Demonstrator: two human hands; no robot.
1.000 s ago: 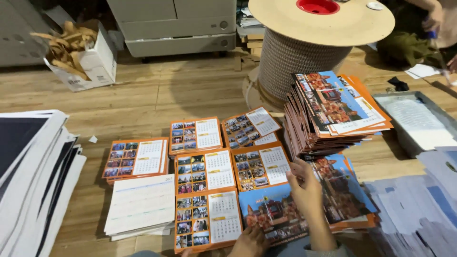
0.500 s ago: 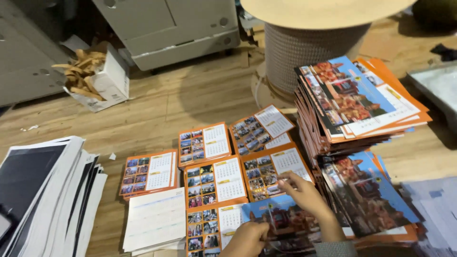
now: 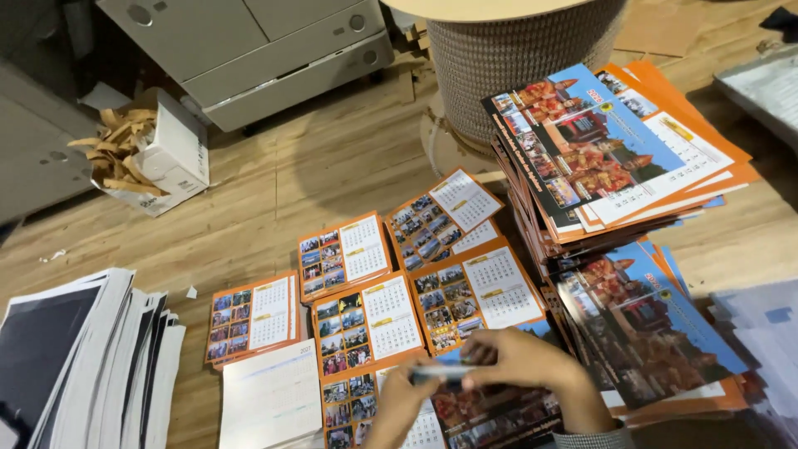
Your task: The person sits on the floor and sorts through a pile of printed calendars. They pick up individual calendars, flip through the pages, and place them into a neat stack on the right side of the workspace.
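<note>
Glossy calendar sheet [image 3: 486, 411] pinched edge-up between both hands [image 3: 465, 378], above orange stacks [image 3: 366, 324].

White scrap-filled carton [image 3: 170, 158], floor, upper left

The calendar sheets [image 3: 366, 324] are glossy printed paper with orange borders. They lie on a wooden floor [image 3: 274, 191] with matt, visibly grained planks. The box [image 3: 170, 154] is plain white cardboard holding crumpled brown paper scraps [image 3: 112, 154]. The spool [image 3: 519, 58] carries coiled metal wire under a cardboard flange.
</note>
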